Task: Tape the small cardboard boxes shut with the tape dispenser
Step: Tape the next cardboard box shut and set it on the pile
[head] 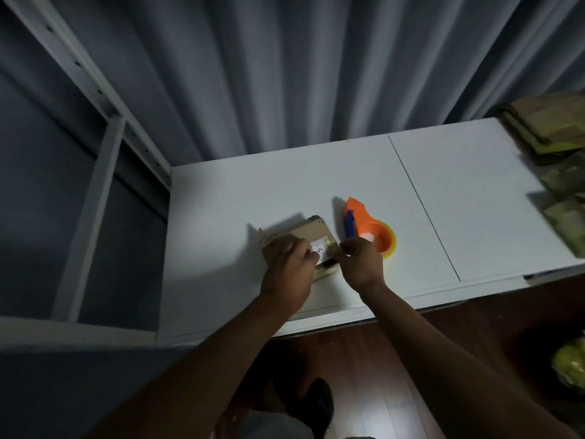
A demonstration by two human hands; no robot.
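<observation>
A small brown cardboard box [316, 231] with a white label lies on the white table [459, 201]. My left hand [289, 267] rests on top of the box, fingers curled over its near side and covering much of it. My right hand [361, 264] is at the box's right edge, its fingertips pinching a small yellowish bit of tape or flap there. Just right of the box lies the orange tape dispenser [368, 228] with a blue blade guard and a yellow-green tape roll; neither hand touches it.
Flattened cardboard boxes [550, 128] are stacked at the table's far right corner, with more along the right edge. A grey curtain hangs behind the table. A white shelf frame [95, 172] stands to the left. Wooden floor lies below.
</observation>
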